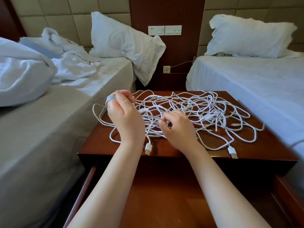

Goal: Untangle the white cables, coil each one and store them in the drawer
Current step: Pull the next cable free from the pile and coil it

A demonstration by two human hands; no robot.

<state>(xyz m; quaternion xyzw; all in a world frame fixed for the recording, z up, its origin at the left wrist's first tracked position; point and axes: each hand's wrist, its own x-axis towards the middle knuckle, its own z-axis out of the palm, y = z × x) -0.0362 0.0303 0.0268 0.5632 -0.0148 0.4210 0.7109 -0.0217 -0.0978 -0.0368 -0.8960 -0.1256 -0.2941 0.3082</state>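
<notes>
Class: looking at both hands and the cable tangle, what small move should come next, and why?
Probably the right hand draws its pinched strand clear of the tangle, so the left hand can take another turn onto the coil wound round its fingers; most cable lies knotted on the nightstand.

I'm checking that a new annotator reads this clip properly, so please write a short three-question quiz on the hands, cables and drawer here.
1. True or false: the red-brown wooden drawer below the red-brown wooden nightstand top is pulled open.
2. Which hand has white braided cable wound round its fingers? A) left hand B) right hand C) neither
3. Fill in: the two white rectangular USB plugs lie near the nightstand's ___ edge (front or back).
Key: 1 true. 2 A; the right hand only pinches a strand of the tangled white cables. 3 front.
</notes>
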